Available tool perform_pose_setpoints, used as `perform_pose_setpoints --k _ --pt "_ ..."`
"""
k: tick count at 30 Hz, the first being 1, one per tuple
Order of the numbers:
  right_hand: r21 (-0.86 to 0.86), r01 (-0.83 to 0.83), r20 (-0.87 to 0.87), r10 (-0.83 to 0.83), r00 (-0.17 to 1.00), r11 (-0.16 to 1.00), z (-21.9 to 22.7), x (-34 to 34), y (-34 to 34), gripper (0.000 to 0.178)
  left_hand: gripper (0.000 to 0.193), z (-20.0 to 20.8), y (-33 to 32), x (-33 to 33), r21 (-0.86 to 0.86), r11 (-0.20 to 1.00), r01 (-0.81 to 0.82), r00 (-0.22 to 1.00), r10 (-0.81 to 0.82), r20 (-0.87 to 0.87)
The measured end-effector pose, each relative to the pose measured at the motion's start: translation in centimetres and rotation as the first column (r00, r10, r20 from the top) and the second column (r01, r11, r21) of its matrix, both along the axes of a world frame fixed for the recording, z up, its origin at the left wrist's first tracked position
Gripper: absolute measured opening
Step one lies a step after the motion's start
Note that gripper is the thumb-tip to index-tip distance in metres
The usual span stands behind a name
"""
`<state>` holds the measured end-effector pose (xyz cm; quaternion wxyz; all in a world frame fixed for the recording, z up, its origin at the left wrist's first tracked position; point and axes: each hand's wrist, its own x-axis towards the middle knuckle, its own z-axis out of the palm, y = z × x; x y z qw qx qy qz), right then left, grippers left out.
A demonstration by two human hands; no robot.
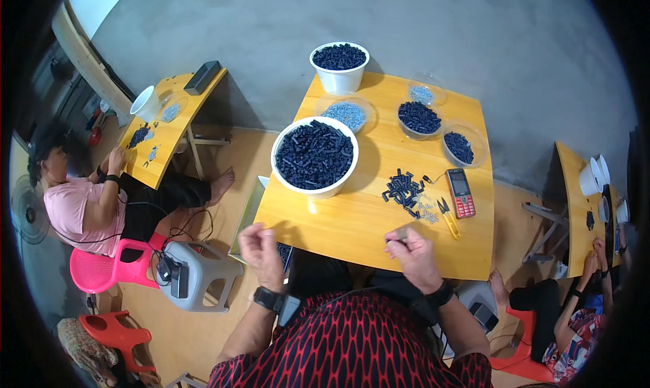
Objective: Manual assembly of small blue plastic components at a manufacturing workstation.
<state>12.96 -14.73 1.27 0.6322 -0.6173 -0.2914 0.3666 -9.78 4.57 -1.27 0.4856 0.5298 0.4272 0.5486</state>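
Note:
My left hand (263, 252) is raised just off the table's front left edge, its fingers curled in; whatever they may hold is hidden. Over the front edge, my right hand (416, 259) pinches thumb to forefinger, with a small piece too tiny to name. Beyond it on the yellow table (325, 235) lie a loose pile of short black tubular parts (404, 190) and several small silvery pieces (428, 215). Yellow-handled thread snips (449, 219) lie beside a red and black keypad phone (461, 194). A large white bucket of black parts (315, 156) stands nearest my left hand.
Farther back are another full white bucket (340, 66), a tub of silvery pieces (347, 112) and clear tubs of black parts (420, 119). Below the left edge sits an open box (254, 208). Co-workers sit at side tables, left (88, 198) and right (575, 320).

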Motion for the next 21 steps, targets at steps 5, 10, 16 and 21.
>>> perform_pose_setpoints --k 5,10,16,21 --pt "0.089 -0.057 0.144 0.044 0.989 0.994 0.6 -1.7 1.3 0.011 0.016 2.9 -4.6 5.1 -0.167 0.724 0.669 0.735 -0.678 0.006" --pt "0.157 -0.090 0.024 0.087 0.996 0.984 1.4 -2.0 1.1 0.009 0.015 1.7 -5.7 7.9 -0.292 0.416 0.861 0.502 -0.785 0.362" --pt "0.089 0.024 0.393 -0.058 0.918 0.996 0.7 1.0 -0.4 0.004 0.012 1.2 -6.5 9.6 -0.323 0.396 0.860 0.499 -0.789 0.360" --pt "-0.003 0.260 0.666 -0.192 0.721 0.966 0.7 5.1 -0.8 0.003 0.007 1.0 -6.4 11.3 -0.336 0.489 0.805 0.567 -0.801 0.193"
